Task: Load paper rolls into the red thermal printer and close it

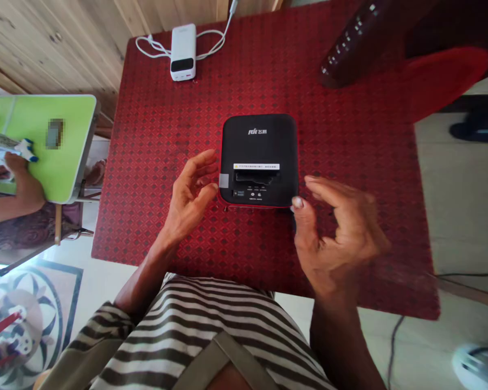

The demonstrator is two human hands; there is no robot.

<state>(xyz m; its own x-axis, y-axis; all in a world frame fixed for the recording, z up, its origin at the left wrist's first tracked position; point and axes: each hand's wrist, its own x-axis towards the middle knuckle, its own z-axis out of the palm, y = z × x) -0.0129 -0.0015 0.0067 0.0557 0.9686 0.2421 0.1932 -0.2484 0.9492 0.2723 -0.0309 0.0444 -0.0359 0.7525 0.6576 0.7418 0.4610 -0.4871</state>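
A black box-shaped device (260,146) with a red base, a white label and a slot on top stands in the middle of the red patterned table (154,135). My left hand (191,189) is at its left side, fingers spread and curved, fingertips near or touching the edge, holding nothing. My right hand (333,227) hovers at the device's near right corner, thumb raised by the corner, fingers loosely curled and apart, slightly blurred, with nothing in it.
A white power bank (183,51) with a white cable lies at the table's far edge. A dark remote-like bar (350,38) lies at the far right. At left, another person's hand (16,162) rests on a green table (61,135).
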